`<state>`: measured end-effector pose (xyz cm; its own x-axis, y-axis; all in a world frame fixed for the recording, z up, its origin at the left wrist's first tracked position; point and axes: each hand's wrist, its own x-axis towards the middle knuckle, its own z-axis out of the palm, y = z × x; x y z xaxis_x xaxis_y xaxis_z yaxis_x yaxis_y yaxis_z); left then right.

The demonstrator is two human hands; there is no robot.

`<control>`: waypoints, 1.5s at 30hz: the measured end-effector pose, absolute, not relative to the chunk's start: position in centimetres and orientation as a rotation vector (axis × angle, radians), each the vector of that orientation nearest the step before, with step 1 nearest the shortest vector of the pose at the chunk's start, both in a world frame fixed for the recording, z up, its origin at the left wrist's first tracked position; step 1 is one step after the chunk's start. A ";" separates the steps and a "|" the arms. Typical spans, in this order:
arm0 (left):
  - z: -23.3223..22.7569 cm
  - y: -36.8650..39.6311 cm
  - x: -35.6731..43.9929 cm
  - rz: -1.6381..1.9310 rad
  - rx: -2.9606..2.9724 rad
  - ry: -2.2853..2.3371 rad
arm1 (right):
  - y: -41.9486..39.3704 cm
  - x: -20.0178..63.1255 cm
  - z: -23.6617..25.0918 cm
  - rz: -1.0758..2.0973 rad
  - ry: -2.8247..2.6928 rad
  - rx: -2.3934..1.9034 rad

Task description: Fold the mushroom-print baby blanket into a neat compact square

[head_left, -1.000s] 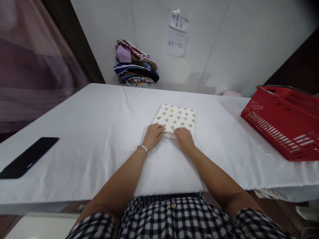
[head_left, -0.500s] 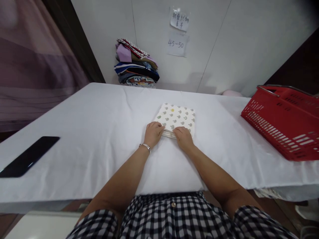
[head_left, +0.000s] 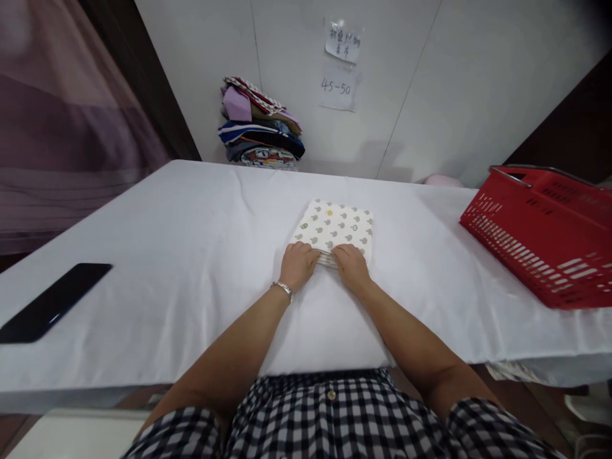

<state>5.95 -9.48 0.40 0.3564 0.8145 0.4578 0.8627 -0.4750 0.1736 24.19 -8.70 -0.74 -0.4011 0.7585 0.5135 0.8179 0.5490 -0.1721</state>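
A folded white cloth (head_left: 337,226) with grey printed motifs and a few yellow and green ones lies flat as a small, roughly square stack on the white-covered table. Its layered edge faces me. At the near left corner, my left hand (head_left: 299,262) pinches that edge, fingers closed; a silver bracelet circles the wrist. My right hand (head_left: 352,262) grips the same near edge a little further right, fingers bent over the layers. Between the two hands several fold layers show. The undersides of the fingers and thumbs are partly hidden.
A red plastic basket (head_left: 545,236) stands at the table's right end. On the left lies a black phone-like slab (head_left: 55,303). Behind the far edge rises a pile of folded fabrics (head_left: 262,124) against the wall, where two paper notes (head_left: 337,88) hang.
My left hand has slid slightly right and toward me along the cloth's near edge. My right hand and the folded cloth stay nearly in place.
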 end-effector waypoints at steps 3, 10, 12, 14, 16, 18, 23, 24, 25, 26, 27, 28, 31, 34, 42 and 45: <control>0.4 -9.4 6.1 -0.719 -2.513 -1.586 | -8.7 24.2 -0.8 -0.139 -2.237 -1.256; 0.8 -9.4 6.4 -0.713 -2.556 -1.585 | -8.7 24.2 -0.6 -0.124 -2.246 -1.268; 0.7 -9.4 6.6 -0.709 -2.544 -1.571 | -8.7 24.2 -0.6 -0.124 -2.253 -1.273; 0.6 -9.3 6.8 -0.688 -2.511 -1.549 | -8.7 24.2 -0.6 -0.124 -2.254 -1.280; 0.6 -9.2 7.0 -0.666 -2.472 -1.531 | -8.7 24.1 -0.6 -0.121 -2.250 -1.281; 0.7 -9.1 7.1 -0.668 -2.467 -1.515 | -8.7 24.2 -0.5 -0.118 -2.244 -1.269; 1.5 -9.5 6.7 -0.739 -2.585 -1.439 | -8.9 24.5 -0.4 -0.154 -2.184 -1.272; 1.6 -9.6 6.6 -0.742 -2.600 -1.441 | -8.9 24.6 -0.4 -0.158 -2.194 -1.276; 1.7 -9.6 6.5 -0.743 -2.610 -1.446 | -8.9 24.6 -0.4 -0.159 -2.213 -1.277; 1.7 -9.6 6.5 -0.749 -2.617 -1.449 | -8.9 24.6 -0.4 -0.156 -2.238 -1.274; 1.7 -9.7 6.4 -0.762 -2.618 -1.447 | -9.0 24.6 -0.4 -0.151 -2.258 -1.268; 1.6 -9.6 6.4 -0.782 -2.611 -1.438 | -9.0 24.6 -0.4 -0.146 -2.270 -1.262; 1.3 -9.5 6.2 -0.856 -2.561 -1.392 | -9.2 24.6 -0.3 -0.125 -2.272 -1.243; 1.0 -9.4 6.1 -0.902 -2.550 -1.358 | -9.5 24.7 -0.2 -0.089 -2.268 -1.215; 0.8 -9.2 6.1 -0.954 -2.610 -1.417 | -10.0 24.7 -0.1 -0.062 -2.285 -1.180; 0.9 -9.1 6.2 -0.972 -2.611 -1.439 | -10.0 24.6 -0.3 -0.097 -2.253 -1.126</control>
<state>6.21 -9.14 0.88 0.3863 0.7624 0.5191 0.7661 -0.5786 0.2797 24.58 -10.03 -0.30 -0.4511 0.7018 0.5513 0.7467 0.6351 -0.1976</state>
